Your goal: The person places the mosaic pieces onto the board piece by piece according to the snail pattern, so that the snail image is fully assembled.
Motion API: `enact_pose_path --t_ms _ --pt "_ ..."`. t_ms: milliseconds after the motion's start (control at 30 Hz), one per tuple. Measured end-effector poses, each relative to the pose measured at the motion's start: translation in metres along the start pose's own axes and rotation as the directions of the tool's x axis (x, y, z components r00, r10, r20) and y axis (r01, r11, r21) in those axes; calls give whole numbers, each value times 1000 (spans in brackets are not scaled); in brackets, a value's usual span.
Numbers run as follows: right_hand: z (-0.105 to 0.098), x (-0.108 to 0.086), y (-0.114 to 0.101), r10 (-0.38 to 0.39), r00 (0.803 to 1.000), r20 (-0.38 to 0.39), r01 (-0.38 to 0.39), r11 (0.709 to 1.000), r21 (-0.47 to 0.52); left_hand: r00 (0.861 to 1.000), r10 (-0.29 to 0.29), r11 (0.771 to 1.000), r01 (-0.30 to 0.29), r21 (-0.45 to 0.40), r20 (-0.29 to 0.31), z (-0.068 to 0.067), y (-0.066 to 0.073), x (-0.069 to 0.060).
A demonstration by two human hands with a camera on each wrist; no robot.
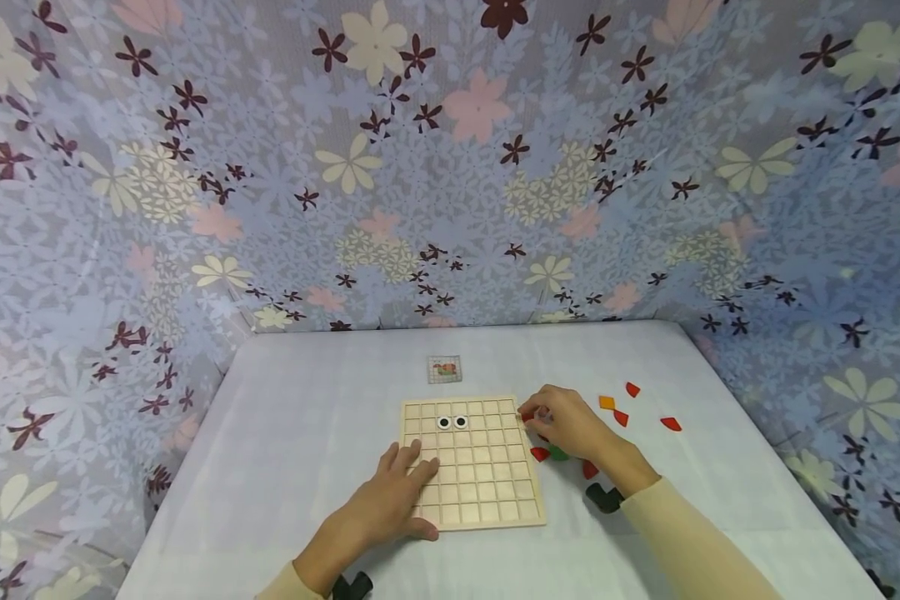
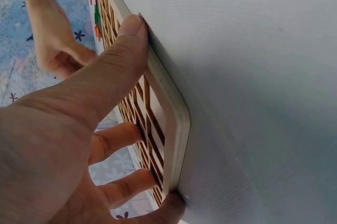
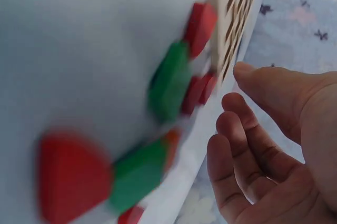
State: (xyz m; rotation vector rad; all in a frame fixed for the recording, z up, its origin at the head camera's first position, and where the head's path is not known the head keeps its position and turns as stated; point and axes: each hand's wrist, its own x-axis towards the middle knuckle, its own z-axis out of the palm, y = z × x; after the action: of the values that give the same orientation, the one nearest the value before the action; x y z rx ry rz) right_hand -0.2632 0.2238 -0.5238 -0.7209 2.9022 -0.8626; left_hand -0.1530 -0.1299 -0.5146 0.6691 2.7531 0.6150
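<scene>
- L hand (image 1: 386,500): fingers spread on grid board (image 1: 487,475), holding nil
- R hand (image 1: 570,421): thumb & fingertips slightly apart, nil seen held, nr red pc (image 3: 209,88)

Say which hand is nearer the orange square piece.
Right: the right hand is just left of the orange square piece; the left hand is farther off, at the grid board's left edge.

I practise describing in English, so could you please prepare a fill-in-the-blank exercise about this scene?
The ____ hand rests on the wooden board.
The eye pieces on the board number ____.
In the head view, the orange piece lies to the ____ of the board.
Each eye piece is black and ____.

Missing words: left; two; right; white.
</scene>
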Motion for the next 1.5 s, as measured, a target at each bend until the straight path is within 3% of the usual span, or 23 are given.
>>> enact_pose_path --t_ms 133,333,567,833,1100,1300,1500 --pt "-4 -12 13 39 999 -3 -39 999 -19 1000 1 1000 -1 0 -3 0 0 -1" --pt "-7 -31 20 25 1000 14 -25 999 28 1000 4 1000 -4 5 2 0 0 -1" --pt "2 -41 22 -35 997 63 30 996 85 1000 2 1000 -2 4 -2 2 -1 1" --pt "7 -43 29 -183 983 -9 183 977 106 1000 20 1000 -21 -4 -14 3 -3 -1" --pt "5 -41 20 -55 997 56 51 997 61 999 35 995 -34 -90 11 -1 -14 -6" --pt "7 -41 18 -12 997 71 9 999 44 999 -36 972 34 -231 -4 -4 -22 -9" --pt "7 -39 21 14 997 77 -22 995 101 999 -38 976 35 -216 -13 -5 -21 -8"
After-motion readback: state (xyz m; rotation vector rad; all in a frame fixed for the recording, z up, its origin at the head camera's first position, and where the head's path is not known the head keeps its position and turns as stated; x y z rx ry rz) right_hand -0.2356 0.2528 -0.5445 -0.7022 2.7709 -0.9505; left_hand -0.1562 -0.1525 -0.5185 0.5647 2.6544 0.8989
